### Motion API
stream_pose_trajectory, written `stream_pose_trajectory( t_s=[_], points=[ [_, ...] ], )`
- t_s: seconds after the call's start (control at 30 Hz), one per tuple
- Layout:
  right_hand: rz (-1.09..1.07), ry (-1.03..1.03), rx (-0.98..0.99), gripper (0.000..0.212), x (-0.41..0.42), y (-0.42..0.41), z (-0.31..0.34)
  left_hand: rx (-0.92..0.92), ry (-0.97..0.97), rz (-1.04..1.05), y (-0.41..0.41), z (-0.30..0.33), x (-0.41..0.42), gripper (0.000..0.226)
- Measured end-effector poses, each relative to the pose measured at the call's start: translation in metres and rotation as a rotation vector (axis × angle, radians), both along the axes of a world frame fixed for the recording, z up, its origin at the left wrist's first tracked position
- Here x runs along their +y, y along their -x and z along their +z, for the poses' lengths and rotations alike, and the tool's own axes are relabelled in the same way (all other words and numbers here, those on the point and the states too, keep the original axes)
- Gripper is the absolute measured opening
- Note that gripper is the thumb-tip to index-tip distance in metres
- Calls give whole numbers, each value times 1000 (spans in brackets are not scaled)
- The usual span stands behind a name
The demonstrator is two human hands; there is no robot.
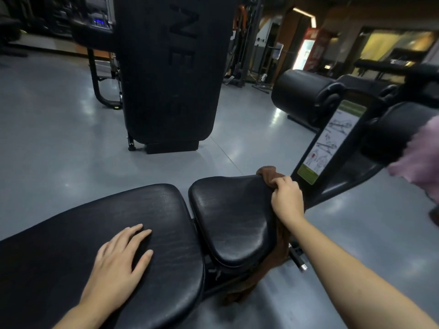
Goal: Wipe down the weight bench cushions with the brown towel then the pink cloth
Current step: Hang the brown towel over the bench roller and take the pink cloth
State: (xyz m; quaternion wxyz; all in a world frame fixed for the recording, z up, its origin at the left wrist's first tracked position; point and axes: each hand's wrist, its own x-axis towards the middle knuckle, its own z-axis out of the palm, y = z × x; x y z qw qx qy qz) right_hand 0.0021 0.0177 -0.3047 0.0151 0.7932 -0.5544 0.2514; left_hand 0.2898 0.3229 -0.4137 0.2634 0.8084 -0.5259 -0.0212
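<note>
Head view looks down on the right hand (286, 198), its fingers curled round a bunched fold of the brown towel (269, 173) at the far right corner of the seat cushion (234, 217). From that grip the towel drapes over the cushion's right edge and hangs down the side, its lower end (240, 293) gathered near the floor under the frame, so its long axis runs from the far corner down and back toward the person. The left hand (118, 260) lies flat with fingers straight and slightly spread on the long back cushion (133, 233), holding nothing. Both cushions of the bench are black, creased, glossy leather-like pads, separated by a narrow gap, the seat pad tilted up at its far end. Beyond them the grey floor (59, 129) is smooth and reflects ceiling lights, with open floor to the left and ahead. An upright black pad (171, 72) of another machine stands ahead, and a roller pad (301, 96) lies to the right. Just beside the gripping hand rises an instruction placard (332, 136) on a dark frame. The pink cloth (420, 153) hangs at the right edge, draped over that machine, well apart from the hands.
</note>
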Motion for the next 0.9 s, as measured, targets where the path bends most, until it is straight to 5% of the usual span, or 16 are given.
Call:
stream_pose_trajectory(
  t_s=[0.1,0.33,0.47,0.5,0.7,0.8,0.9],
  points=[
    [36,-37,-92,22,30,5,2,-2,-1,4,1,0,2,62],
    [95,-500,-811,22,102,24,48,101,59,-23,33,29,0,30],
    [246,-706,-1073,23,137,41,87,395,16,-196,94,77,-7,10],
    [292,-720,-1075,25,144,43,97,513,-27,-258,110,91,-11,5],
    [569,-791,-972,23,188,54,151,1082,-120,-459,184,176,-25,57],
    [636,-769,-856,2,208,64,173,1251,112,-464,192,200,-23,60],
    [591,-729,-819,7,217,74,183,1237,322,-422,181,218,-22,75]
  ],
)
